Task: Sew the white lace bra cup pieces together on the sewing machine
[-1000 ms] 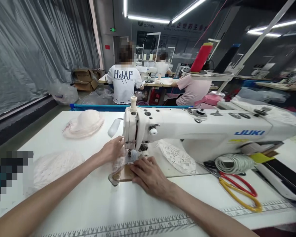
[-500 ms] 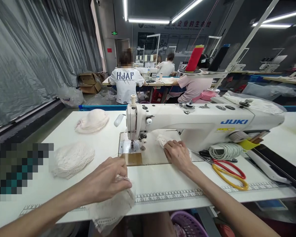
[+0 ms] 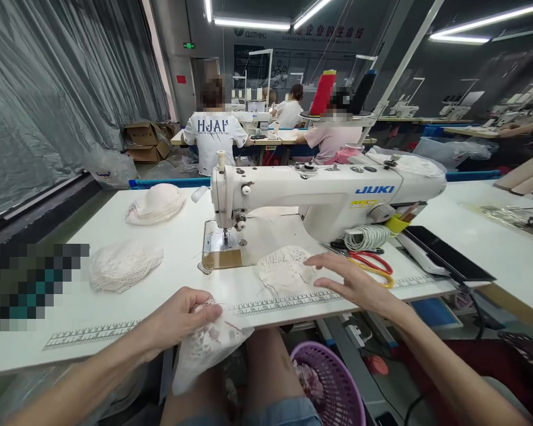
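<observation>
Between its thumb and fingers, my left hand (image 3: 190,316) grips a white lace fabric piece (image 3: 208,349), which hangs over the table's front edge above my lap. My right hand (image 3: 349,275) is open, fingers apart, at the right edge of a second lace piece (image 3: 284,269). That piece lies flat in front of the sewing machine (image 3: 266,189); whether a fingertip touches it I cannot tell. Left of the needle, two stacks of similar fabric rest on the table: a nearer lace stack (image 3: 125,266) and a farther pale stack (image 3: 156,204).
Red and yellow-handled scissors (image 3: 373,266) and a coil of pale cord (image 3: 366,236) lie right of the machine. A purple basket (image 3: 337,378) with fabric stands below the table edge. A ruler strip (image 3: 288,302) runs along the front. Co-workers sit beyond.
The second lace piece has come from beneath the machine arm toward the front edge, and my right hand has opened beside it. My left hand still holds its fabric, now turned. The view has shifted.
</observation>
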`<move>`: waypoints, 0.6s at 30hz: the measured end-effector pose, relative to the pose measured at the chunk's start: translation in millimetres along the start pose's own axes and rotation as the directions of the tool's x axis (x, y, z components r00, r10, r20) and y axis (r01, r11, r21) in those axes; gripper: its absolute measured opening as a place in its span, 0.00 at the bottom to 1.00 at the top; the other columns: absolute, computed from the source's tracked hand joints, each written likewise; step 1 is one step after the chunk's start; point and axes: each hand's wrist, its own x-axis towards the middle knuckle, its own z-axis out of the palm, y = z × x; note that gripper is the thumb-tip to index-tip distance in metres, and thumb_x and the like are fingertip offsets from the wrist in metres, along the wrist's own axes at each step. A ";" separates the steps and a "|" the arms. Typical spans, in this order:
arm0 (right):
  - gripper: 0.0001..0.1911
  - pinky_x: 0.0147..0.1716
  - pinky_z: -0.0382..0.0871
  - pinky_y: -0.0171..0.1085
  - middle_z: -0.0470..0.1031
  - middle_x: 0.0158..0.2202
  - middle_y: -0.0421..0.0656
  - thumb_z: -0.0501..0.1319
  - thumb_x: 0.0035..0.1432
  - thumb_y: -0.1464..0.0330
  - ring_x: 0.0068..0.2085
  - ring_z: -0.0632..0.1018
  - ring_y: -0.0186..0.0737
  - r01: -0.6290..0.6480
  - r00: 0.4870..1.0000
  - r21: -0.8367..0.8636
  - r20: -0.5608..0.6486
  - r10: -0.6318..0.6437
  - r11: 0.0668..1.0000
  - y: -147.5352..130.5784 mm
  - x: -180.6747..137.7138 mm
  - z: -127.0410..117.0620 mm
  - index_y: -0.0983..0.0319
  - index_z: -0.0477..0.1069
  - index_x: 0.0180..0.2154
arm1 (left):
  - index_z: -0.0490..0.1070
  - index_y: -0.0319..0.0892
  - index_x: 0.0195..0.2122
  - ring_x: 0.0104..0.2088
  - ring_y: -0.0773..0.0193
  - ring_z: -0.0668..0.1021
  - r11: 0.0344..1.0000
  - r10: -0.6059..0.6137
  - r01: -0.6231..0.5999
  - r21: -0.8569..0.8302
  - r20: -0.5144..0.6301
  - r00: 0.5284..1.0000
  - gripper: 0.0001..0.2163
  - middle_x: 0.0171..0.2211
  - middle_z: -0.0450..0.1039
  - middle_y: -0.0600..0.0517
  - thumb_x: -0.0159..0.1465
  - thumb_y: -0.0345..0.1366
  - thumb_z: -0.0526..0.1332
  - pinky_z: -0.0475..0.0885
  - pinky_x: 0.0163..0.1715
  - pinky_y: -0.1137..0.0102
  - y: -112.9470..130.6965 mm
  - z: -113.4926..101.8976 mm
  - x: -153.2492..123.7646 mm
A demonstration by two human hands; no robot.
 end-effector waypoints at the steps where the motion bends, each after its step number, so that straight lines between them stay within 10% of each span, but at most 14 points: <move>1: 0.16 0.47 0.64 0.46 0.70 0.52 0.49 0.51 0.64 0.70 0.52 0.69 0.46 -0.026 0.999 -0.099 -0.037 0.022 0.995 5.7 -2.7 3.1 0.60 0.65 0.52 | 0.70 0.37 0.27 0.25 0.68 0.69 0.999 -0.004 0.005 -0.036 0.021 1.000 0.19 0.25 0.73 0.52 0.52 0.51 0.64 0.60 0.25 0.76 -2.2 3.1 -3.2; 6: 0.25 0.40 0.64 0.47 0.67 0.56 0.51 0.47 0.58 0.81 0.48 0.70 0.49 -0.125 0.989 -0.412 -0.123 0.081 0.903 27.1 1.8 21.1 0.60 0.66 0.53 | 0.69 0.38 0.26 0.25 0.68 0.68 0.998 -0.028 0.032 -0.061 0.067 0.997 0.18 0.23 0.70 0.54 0.52 0.51 0.65 0.61 0.26 0.75 -12.0 16.5 -14.3; 18: 0.22 0.41 0.61 0.48 0.69 0.54 0.50 0.52 0.61 0.53 0.52 0.69 0.50 0.106 0.994 -0.098 0.052 -0.101 0.990 61.1 -1.9 43.4 0.53 0.66 0.54 | 0.72 0.35 0.30 0.25 0.70 0.66 0.985 0.024 -0.040 -0.167 -0.097 0.995 0.18 0.25 0.69 0.53 0.55 0.50 0.63 0.59 0.27 0.74 -37.4 19.2 -16.6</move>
